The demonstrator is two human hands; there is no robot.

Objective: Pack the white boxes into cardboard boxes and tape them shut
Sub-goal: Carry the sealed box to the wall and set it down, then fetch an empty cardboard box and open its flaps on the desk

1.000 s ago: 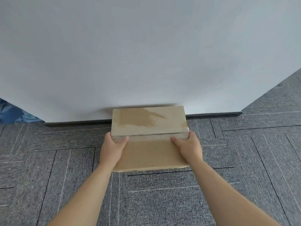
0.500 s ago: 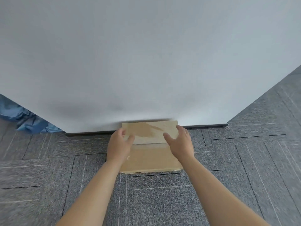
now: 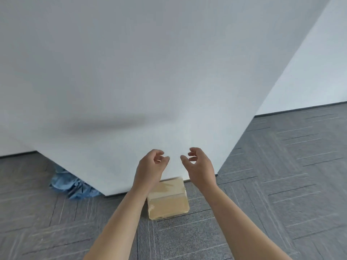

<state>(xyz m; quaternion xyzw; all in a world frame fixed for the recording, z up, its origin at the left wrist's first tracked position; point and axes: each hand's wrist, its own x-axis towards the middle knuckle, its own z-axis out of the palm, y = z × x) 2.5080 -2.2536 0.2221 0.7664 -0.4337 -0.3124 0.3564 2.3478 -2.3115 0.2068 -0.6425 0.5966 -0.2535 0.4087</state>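
Observation:
A closed brown cardboard box (image 3: pixel 169 199) with clear tape across its top lies on the grey carpet, pushed against the foot of a white wall panel. My left hand (image 3: pixel 150 167) hovers above it with curled, parted fingers and holds nothing. My right hand (image 3: pixel 200 166) is raised beside it, fingers loosely apart, also empty. Both hands are lifted clear of the box; my left forearm covers the box's left edge. No white boxes are in view.
The white wall panel (image 3: pixel 150 81) fills most of the view and ends in a corner at the right. A crumpled blue cloth (image 3: pixel 72 186) lies at its base to the left. Grey carpet tiles (image 3: pixel 272 184) stretch to the right and towards me.
My hands let go of the cardboard box and rose off it. The view has pulled back and up, so the box looks smaller and lower.

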